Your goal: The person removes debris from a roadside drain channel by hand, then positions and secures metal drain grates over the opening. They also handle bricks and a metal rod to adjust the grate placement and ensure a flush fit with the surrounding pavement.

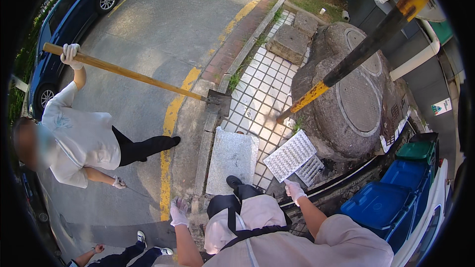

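Observation:
My right hand (295, 191), in a white glove, pinches the near corner of a white rectangular tray (290, 156) covered with rows of small holes or bumps. Partly beneath that tray lies a similar grey one (310, 170). My left hand (179, 211), also gloved, hangs low by the kerb with its fingers apart and nothing in it. In front of me a pale speckled slab (231, 160) rests on the white tiles; my dark shoe is at its near edge. A shovel (148, 77) reaches over the road to the tiles, its wooden handle in a co-worker's gloved hand.
At left stands the co-worker (81, 141), whose lower hand holds something thin. A yellow-black pole (341, 64) slants past round covers (360, 100) set in stone. Blue bins (381, 202) stand at right; a blue car (74, 20) is at upper left. Another person's legs (133, 254) show below.

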The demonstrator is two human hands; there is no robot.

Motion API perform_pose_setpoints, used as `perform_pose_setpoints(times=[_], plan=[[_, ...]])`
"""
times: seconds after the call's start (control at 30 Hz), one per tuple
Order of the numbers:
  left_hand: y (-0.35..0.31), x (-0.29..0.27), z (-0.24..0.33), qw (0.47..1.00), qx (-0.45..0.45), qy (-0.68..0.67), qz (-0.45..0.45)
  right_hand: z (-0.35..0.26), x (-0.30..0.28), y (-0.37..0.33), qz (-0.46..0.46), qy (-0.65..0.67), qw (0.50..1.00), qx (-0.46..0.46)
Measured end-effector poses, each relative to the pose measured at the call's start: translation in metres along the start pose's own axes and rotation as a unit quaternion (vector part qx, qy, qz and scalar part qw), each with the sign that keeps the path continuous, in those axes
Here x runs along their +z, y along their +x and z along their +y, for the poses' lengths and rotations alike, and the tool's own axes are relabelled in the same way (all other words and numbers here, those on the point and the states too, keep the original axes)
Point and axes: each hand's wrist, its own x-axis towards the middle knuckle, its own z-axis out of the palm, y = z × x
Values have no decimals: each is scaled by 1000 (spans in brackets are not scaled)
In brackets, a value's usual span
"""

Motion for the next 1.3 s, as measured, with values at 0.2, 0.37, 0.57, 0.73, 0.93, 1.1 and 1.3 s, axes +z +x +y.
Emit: perform_pose_setpoints(times=[0.2, 0.37, 0.57, 0.73, 0.93, 1.1, 1.3], plan=[[73, 79, 11, 990, -95, 98, 25, 28, -30, -43, 123, 104, 985, 61], [102, 173, -7, 983, -133, 115, -42, 75, -84, -43, 137, 245, 959, 38], [119, 290, -5, 966, -120, 203, -102, 26, -82, -50, 178, 382, 905, -56], [160, 380, -7, 935, -147, 270, -175, -35, -78, -47, 162, 457, 865, -131], [188, 450, -30, 922, -135, 296, -209, -90, -78, -28, 166, 492, 847, -118], [181, 484, -30, 911, -162, 315, -212, -138, -90, -24, 181, 465, 857, -125], [188, 491, -31, 918, -162, 311, -186, -202, -85, -27, 190, 354, 910, -106]])
